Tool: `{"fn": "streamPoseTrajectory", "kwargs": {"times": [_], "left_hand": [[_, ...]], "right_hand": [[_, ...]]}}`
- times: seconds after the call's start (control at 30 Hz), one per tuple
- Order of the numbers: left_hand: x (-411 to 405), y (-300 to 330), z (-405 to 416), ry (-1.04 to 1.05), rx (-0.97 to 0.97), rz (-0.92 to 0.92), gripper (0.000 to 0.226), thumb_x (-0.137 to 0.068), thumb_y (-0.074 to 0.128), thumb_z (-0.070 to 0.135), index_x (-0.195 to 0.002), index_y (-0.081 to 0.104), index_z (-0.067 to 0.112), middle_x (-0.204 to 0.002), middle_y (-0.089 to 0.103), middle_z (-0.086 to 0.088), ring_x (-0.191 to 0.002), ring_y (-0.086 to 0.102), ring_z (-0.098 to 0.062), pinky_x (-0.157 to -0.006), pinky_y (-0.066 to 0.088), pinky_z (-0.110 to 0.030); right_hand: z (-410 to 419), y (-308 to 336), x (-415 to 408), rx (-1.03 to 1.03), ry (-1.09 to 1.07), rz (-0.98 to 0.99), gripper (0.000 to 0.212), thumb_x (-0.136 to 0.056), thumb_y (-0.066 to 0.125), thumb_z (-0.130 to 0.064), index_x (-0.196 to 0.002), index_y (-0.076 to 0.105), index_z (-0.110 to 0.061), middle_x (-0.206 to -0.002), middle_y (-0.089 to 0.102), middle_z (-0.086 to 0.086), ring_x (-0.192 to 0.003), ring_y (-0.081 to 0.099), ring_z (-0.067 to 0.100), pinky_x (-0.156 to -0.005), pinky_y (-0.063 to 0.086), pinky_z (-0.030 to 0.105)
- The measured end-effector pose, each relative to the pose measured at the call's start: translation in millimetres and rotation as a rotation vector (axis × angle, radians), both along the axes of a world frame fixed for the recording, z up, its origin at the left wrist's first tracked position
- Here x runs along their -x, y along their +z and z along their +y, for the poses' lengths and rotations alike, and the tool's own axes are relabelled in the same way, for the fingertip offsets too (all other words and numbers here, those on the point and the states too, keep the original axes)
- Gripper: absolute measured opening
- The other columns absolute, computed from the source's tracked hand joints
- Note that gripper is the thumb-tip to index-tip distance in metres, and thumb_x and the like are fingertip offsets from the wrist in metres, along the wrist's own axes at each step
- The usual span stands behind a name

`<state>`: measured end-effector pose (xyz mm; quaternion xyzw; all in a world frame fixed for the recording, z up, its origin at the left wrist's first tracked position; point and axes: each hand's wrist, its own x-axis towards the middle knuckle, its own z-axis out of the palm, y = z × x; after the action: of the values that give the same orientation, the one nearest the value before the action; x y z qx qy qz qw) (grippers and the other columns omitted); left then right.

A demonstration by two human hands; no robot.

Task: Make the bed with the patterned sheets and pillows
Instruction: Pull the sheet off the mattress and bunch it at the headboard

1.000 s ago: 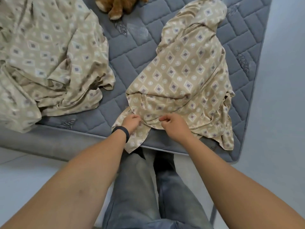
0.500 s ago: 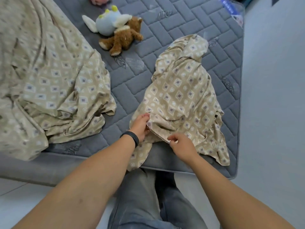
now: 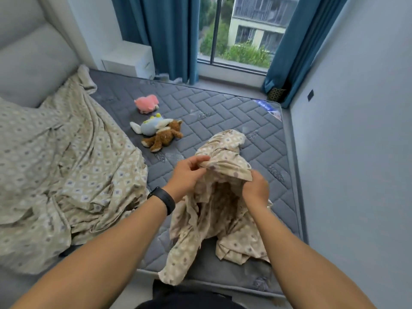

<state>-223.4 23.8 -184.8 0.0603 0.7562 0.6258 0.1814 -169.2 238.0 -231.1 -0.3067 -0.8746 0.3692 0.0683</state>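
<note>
Head view: both hands (image 3: 219, 182) pinch the patterned pillowcase (image 3: 225, 204), lifted between them.

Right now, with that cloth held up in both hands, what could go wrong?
1. The patterned cloth hangs in a twisted bunch from the left hand and right hand, so it may tangle instead of opening flat.
2. Its lowest corner dangles past the mattress edge and could drag on the floor.
3. The plush toys lie nearby; spreading cloth might cover them or knock them away.
</note>
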Motion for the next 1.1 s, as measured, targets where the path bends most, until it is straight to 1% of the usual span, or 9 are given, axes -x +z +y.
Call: {"fn": "streamPoseTrajectory", "kwargs": {"times": [0.1, 0.17, 0.33, 0.57, 0.63, 0.77, 0.87, 0.97, 1.1], "left_hand": [[3, 19, 12, -0.017, 0.224, 0.204, 0.031, -0.093, 0.069, 0.018, -0.124, 0.069, 0.02, -0.097, 0.074, 0.0, -0.085, 0.067, -0.014, -0.076, 0.055, -0.031], [6, 40, 26, 0.048, 0.323, 0.303, 0.009, -0.094, 0.068, 0.024, -0.096, 0.074, 0.018, -0.077, 0.069, 0.002, -0.072, 0.062, -0.012, -0.066, 0.048, -0.031], [24, 91, 53, 0.148, 0.351, 0.558, 0.041, -0.098, 0.054, 0.027, -0.063, 0.048, 0.008, -0.073, 0.05, -0.007, -0.069, 0.046, -0.017, -0.064, 0.035, -0.041], [-1, 95, 74, -0.247, -0.136, 0.174, 0.014, -0.099, 0.065, 0.03, -0.111, 0.065, 0.024, -0.105, 0.068, 0.001, -0.089, 0.067, -0.01, -0.072, 0.052, -0.025], [-5, 89, 86, -0.331, -0.167, 0.115, 0.045, -0.091, 0.075, 0.027, -0.132, 0.056, 0.024, -0.12, 0.069, 0.003, -0.107, 0.068, -0.007, -0.086, 0.055, -0.023], [-4, 76, 105, -0.479, 0.072, 0.187, 0.044, -0.077, 0.087, 0.033, -0.117, 0.069, 0.026, -0.11, 0.073, 0.007, -0.104, 0.067, -0.002, -0.091, 0.055, -0.029], [-10, 78, 111, -0.552, 0.096, 0.182, 0.067, -0.075, 0.09, 0.03, -0.132, 0.058, 0.022, -0.119, 0.067, 0.013, -0.106, 0.062, 0.006, -0.086, 0.05, -0.011], [-16, 65, 113, -0.691, 0.126, 0.104, 0.087, -0.073, 0.091, 0.037, -0.145, 0.042, 0.028, -0.131, 0.063, 0.015, -0.12, 0.06, -0.003, -0.103, 0.05, -0.024], [-31, 46, 110, -0.722, 0.181, 0.009, 0.034, -0.078, 0.086, 0.038, -0.097, 0.07, 0.015, -0.099, 0.073, -0.001, -0.09, 0.068, -0.013, -0.084, 0.055, -0.029]], "right_hand": [[9, 71, 30, 0.011, -0.099, 0.273, 0.047, -0.083, 0.043, 0.006, -0.112, 0.07, -0.019, -0.099, 0.071, 0.002, -0.09, 0.061, 0.024, -0.068, 0.039, 0.028], [10, 133, 48, 0.034, -0.068, 0.487, 0.05, -0.081, 0.042, 0.008, -0.111, 0.072, -0.019, -0.097, 0.067, -0.004, -0.089, 0.056, 0.015, -0.071, 0.04, 0.026], [14, 212, 54, 0.105, -0.092, 0.723, 0.046, -0.082, 0.037, 0.006, -0.105, 0.069, -0.019, -0.089, 0.066, -0.007, -0.084, 0.059, 0.015, -0.072, 0.047, 0.027], [17, 196, 25, 0.528, 0.044, 0.482, 0.031, -0.095, 0.043, -0.001, -0.083, 0.066, -0.019, -0.077, 0.066, 0.0, -0.072, 0.06, 0.017, -0.066, 0.051, 0.031], [7, 207, 17, 0.624, 0.145, 0.498, 0.029, -0.099, 0.045, 0.0, -0.087, 0.065, -0.016, -0.074, 0.063, 0.001, -0.064, 0.057, 0.013, -0.06, 0.049, 0.028], [8, 236, 7, 0.935, 0.253, 0.634, 0.023, -0.105, 0.044, -0.004, -0.098, 0.063, -0.014, -0.067, 0.06, 0.002, -0.055, 0.055, 0.014, -0.053, 0.049, 0.028], [30, 243, 5, 1.052, 0.206, 0.751, 0.032, -0.103, 0.038, 0.004, -0.106, 0.063, -0.015, -0.068, 0.053, 0.005, -0.055, 0.049, 0.015, -0.052, 0.047, 0.026], [51, 229, 0, 0.995, 0.04, 0.765, 0.031, -0.102, 0.04, 0.005, -0.107, 0.064, -0.015, -0.068, 0.057, 0.004, -0.058, 0.053, 0.016, -0.055, 0.051, 0.028], [66, 205, -9, 0.911, -0.081, 0.71, 0.034, -0.1, 0.039, 0.008, -0.111, 0.064, -0.012, -0.079, 0.062, 0.008, -0.066, 0.06, 0.018, -0.063, 0.058, 0.029]]}}
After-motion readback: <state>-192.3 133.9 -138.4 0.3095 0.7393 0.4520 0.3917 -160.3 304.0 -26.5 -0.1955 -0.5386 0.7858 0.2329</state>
